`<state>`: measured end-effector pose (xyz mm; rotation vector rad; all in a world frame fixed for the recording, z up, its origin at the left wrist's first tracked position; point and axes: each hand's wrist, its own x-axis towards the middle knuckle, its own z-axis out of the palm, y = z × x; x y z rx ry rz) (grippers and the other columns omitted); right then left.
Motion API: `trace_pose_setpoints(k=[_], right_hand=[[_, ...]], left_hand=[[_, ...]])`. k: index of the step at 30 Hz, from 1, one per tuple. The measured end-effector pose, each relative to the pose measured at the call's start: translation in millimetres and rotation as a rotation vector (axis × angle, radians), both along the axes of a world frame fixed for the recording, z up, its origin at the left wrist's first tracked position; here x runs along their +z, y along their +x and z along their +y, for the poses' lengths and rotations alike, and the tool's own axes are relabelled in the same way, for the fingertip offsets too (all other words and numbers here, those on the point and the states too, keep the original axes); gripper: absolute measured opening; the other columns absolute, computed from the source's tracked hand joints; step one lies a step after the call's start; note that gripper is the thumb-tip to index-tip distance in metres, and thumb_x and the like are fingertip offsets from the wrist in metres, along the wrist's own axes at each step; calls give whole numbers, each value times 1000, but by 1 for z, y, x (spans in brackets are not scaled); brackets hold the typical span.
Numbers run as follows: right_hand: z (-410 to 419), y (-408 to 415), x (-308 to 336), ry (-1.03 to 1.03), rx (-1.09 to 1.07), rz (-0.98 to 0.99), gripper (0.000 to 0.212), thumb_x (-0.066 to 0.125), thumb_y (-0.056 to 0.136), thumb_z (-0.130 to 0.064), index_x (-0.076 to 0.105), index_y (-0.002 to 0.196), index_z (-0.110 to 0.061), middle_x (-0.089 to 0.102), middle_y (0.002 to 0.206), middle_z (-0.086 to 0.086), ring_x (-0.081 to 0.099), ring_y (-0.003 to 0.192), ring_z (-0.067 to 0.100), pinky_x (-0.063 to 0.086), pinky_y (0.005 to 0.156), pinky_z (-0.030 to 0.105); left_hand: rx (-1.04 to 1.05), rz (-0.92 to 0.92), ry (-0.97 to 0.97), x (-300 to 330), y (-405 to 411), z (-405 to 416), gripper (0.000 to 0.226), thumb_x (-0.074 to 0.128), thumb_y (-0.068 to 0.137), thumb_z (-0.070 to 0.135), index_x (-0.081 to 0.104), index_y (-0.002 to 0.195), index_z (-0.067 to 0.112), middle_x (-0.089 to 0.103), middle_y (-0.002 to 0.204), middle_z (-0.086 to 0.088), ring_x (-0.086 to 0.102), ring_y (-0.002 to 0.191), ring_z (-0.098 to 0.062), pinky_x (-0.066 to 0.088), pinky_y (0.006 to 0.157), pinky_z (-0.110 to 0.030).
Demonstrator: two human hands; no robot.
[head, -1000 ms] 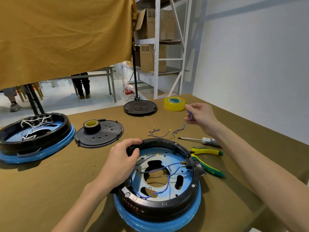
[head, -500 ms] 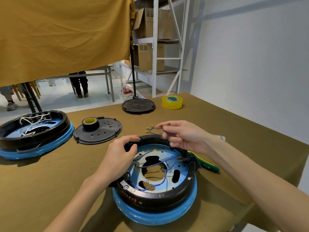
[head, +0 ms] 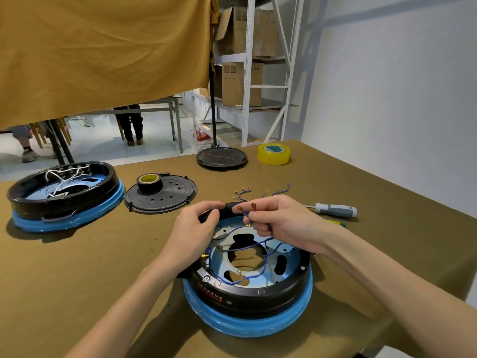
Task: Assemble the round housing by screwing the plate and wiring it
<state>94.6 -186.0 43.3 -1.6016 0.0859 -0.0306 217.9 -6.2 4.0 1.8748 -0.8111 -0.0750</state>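
The round black housing (head: 258, 293) with a blue wrapped base sits on the table in front of me. Inside it lies a light blue metal plate (head: 219, 262) crossed by blue wires. My right hand (head: 281, 223) hovers over the housing's far rim, pinching a short blue wire (head: 246, 215) with brass terminals at its ends. My left hand (head: 198, 228) rests on the far left rim of the housing, fingers curled around it. More loose blue wires (head: 258, 193) lie on the table just behind.
A screwdriver (head: 334, 210) lies right of the housing, with green-yellow pliers (head: 338, 224) partly hidden by my arm. A second housing (head: 64, 197) with white wires, a black lid (head: 165, 200) bearing a tape roll, a black disc (head: 221, 157) and yellow tape (head: 273, 154) stand behind.
My right hand came back from the far loose wires with one blue wire and now holds it over the housing. My left hand stayed on the rim.
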Motion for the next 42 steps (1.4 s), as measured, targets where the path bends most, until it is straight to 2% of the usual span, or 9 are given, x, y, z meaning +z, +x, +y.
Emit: trace_pose_setpoints(k=[4,9,12,16,21,28,32,36,42], right_hand=[[7,0,-1,-259,-19,-91,29,62,100,-4,64,128,-9,76,91,9,48,59,10,43,57,21],[13,8,-3,-377,-23,-127,30,70,96,-8,54,121,-7,79,90,12,56,55,12,49,54,24],[17,8,-5,-392,-35,-137,33,70,96,-9,48,120,-9,78,86,13,58,51,16,50,51,27],[8,14,-1,-364,-160,-187,16,62,100,-3,52,112,0,76,83,13,50,50,14,43,48,21],[1,16,0,-454,-242,-136,13,69,95,-5,64,107,-8,70,85,11,59,68,12,46,59,18],[8,21,-9,-542,-116,-208,11,75,93,-14,67,99,-14,62,66,-7,55,61,7,44,62,19],[19,25,-13,-676,13,-224,3,71,97,-21,70,100,-20,69,81,2,59,71,17,47,65,26],[24,23,-18,-902,83,-299,4,68,99,-22,70,101,-25,67,91,-13,61,87,7,46,75,16],[28,19,-17,-948,142,-355,5,66,100,-18,69,101,-22,66,96,-12,60,93,13,48,85,25]], left_hand=[[17,51,-65,-3,-7,13,29,48,108,20,67,127,29,68,117,18,61,107,10,50,84,-9],[82,86,-36,-11,-15,34,33,54,104,16,61,134,29,65,124,15,59,119,-2,51,102,-34],[35,135,-75,-17,-20,38,40,58,102,16,55,138,35,60,127,22,55,116,11,51,98,-26],[-34,153,-16,-12,-2,33,40,58,103,18,56,139,33,61,128,20,58,119,3,52,101,-30],[-170,274,-75,-9,18,22,37,58,101,6,66,133,23,74,121,7,70,112,-11,55,99,-34],[-88,472,-302,-26,16,14,28,65,93,9,74,118,20,78,109,-5,74,101,-25,57,81,-34],[-75,518,-304,-27,17,14,26,67,92,14,74,115,23,78,105,-5,75,98,-24,56,78,-32],[-90,521,-299,-27,16,14,27,66,93,15,73,117,21,77,107,-5,74,101,-25,57,84,-36],[-102,519,-322,-27,17,13,26,65,93,12,74,117,18,77,107,-5,73,101,-24,57,81,-30]])
